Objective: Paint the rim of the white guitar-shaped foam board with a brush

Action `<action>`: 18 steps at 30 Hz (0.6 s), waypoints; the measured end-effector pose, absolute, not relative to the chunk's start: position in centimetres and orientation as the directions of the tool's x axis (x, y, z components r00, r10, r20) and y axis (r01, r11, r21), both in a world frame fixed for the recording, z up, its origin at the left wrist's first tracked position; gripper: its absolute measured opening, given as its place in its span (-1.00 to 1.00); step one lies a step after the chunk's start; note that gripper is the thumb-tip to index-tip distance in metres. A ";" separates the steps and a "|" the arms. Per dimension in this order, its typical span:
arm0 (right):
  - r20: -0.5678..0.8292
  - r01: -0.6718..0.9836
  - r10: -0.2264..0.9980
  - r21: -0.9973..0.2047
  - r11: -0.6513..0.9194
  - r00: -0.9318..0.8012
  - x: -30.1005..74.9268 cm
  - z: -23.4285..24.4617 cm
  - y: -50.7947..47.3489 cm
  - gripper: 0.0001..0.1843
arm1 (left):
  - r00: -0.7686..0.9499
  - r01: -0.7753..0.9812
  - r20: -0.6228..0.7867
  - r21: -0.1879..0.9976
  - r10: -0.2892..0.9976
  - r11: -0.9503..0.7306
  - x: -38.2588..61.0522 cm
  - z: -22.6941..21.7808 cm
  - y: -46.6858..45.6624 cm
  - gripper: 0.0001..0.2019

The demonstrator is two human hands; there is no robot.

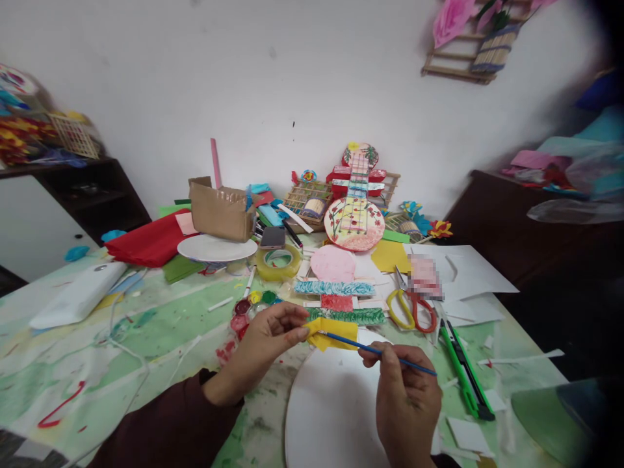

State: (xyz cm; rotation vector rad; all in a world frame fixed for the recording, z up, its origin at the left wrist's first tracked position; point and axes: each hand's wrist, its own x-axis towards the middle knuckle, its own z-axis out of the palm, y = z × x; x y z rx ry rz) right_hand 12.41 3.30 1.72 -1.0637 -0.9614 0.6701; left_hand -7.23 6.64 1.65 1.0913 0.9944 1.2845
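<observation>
My left hand (pixel 266 341) pinches a small yellow painted piece (pixel 334 333) over the top edge of a white round plate (pixel 331 409). My right hand (pixel 404 403) is closed round a thin blue paintbrush (pixel 377 351), whose tip touches the yellow piece. Just beyond lies a craft made of sticks with a pink disc (pixel 333 263), a light blue strip (pixel 334 287), a red patch (pixel 336 302) and a green strip (pixel 348 316). A strip of small paint pots (pixel 246 309) sits right by my left hand.
Yellow-and-red scissors (pixel 412 309) and a green utility knife (pixel 463 370) lie to the right. A tape roll (pixel 279 262), a white plate (pixel 217 247), a cardboard box (pixel 221 211), red paper (pixel 146 244) and a decorated guitar craft (pixel 355 218) crowd the paint-stained table (pixel 146 325) behind. A dark cabinet (pixel 511 221) stands right.
</observation>
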 end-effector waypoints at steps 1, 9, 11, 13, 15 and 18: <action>0.379 0.012 0.820 -0.910 0.414 0.429 12.3 1.9 3.2 -0.80 | 0.065 -0.232 0.014 0.973 0.998 0.001 -7.2 1.8 6.6 -0.69; 0.570 0.105 0.761 -0.816 0.568 0.310 12.3 2.7 3.0 -0.88 | 0.158 -0.261 -0.093 0.956 0.983 0.132 -7.2 2.5 6.7 -0.62; 0.599 0.139 0.747 -0.798 0.586 0.289 12.4 2.8 3.0 -0.86 | 0.150 -0.234 -0.073 0.966 0.986 0.107 -7.2 2.4 6.8 -0.63; 0.627 0.150 0.734 -0.778 0.610 0.262 12.4 2.9 2.9 -0.86 | 0.126 -0.199 -0.042 0.978 0.991 0.067 -7.2 2.3 6.8 -0.64; 0.631 0.141 0.736 -0.774 0.617 0.247 12.2 2.9 2.7 -0.86 | 0.088 -0.160 -0.004 0.987 0.996 0.018 -6.9 2.3 6.7 -0.66; 0.593 0.115 0.751 -0.801 0.588 0.289 12.1 2.8 2.7 -0.87 | 0.016 -0.097 0.058 0.994 0.998 -0.056 -6.7 2.3 6.6 -0.71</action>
